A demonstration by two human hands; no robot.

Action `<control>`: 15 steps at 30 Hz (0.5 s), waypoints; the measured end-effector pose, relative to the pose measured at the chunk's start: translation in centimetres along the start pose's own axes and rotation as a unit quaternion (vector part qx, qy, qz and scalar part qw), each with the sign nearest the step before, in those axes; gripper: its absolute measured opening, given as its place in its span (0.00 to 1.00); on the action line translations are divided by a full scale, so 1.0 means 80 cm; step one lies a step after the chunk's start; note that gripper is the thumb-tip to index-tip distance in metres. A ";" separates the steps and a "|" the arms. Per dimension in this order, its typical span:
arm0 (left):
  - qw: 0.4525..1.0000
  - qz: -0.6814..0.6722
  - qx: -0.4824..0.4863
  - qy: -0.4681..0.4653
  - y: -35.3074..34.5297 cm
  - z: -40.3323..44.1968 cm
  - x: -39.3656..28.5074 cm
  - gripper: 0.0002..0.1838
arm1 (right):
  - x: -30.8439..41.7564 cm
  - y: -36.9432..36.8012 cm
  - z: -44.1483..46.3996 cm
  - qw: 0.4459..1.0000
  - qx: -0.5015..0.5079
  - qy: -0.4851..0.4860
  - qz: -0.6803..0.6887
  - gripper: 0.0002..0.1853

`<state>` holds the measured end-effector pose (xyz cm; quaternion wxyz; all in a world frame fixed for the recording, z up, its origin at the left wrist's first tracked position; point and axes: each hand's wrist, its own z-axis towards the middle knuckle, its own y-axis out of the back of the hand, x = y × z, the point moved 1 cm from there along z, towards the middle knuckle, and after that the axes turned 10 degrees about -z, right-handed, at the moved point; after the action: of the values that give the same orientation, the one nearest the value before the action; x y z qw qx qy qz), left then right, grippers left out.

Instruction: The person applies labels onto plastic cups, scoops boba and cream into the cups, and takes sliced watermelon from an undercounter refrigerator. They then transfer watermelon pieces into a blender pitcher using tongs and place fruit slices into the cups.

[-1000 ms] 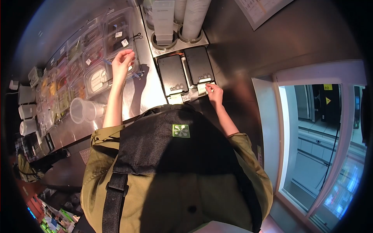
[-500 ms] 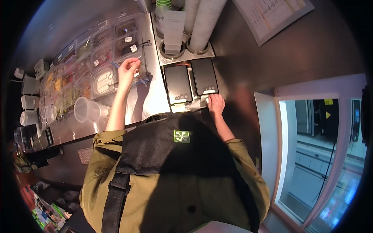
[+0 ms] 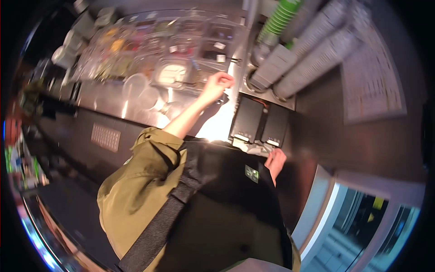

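Observation:
My left hand is raised over the counter edge beside the clear lidded containers. Its fingers are curled together; whatever they may hold is too small or blurred to make out. At the front of two black printers, my right hand has its fingers closed at the end of a pale paper strip. That strip lies along the printers' front edge, partly covered by my fingers. Clear plastic cups lie on the steel counter to the left of my left forearm.
Stacks of white cups and green cups stand in holders behind the printers. A printed sheet lies at right. White tubs are at far left. A window-like opening is at lower right.
The camera view has turned, so the counter and printers appear tilted and shifted right. My left hand remains curled near the containers; my right hand stays at the printers' front edge.

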<state>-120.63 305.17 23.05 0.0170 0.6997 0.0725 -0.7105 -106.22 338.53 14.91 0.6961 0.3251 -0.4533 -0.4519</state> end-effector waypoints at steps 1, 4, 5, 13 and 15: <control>1.000 0.005 -0.012 0.010 0.003 -0.008 0.000 0.12 | 0.010 0.013 0.002 1.000 -0.006 -0.011 0.017 0.05; 0.998 -0.034 -0.050 0.030 0.016 -0.036 0.024 0.10 | 0.030 0.041 0.015 0.998 -0.004 -0.029 0.054 0.03; 0.997 -0.015 -0.061 0.052 0.022 -0.052 0.021 0.10 | 0.032 0.044 0.021 0.997 0.008 -0.042 0.071 0.03; 0.963 0.035 -0.232 0.132 0.132 -0.207 0.060 0.09 | 0.099 0.035 0.092 0.956 0.076 -0.037 0.282 0.08; 0.943 0.030 -0.297 0.144 0.168 -0.244 0.057 0.09 | 0.117 0.028 0.094 0.935 0.103 -0.047 0.335 0.12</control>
<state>-99.69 294.71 17.24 0.2350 0.7598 0.2606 -0.5474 -110.70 330.39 22.86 0.7477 0.2023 -0.6124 -0.1582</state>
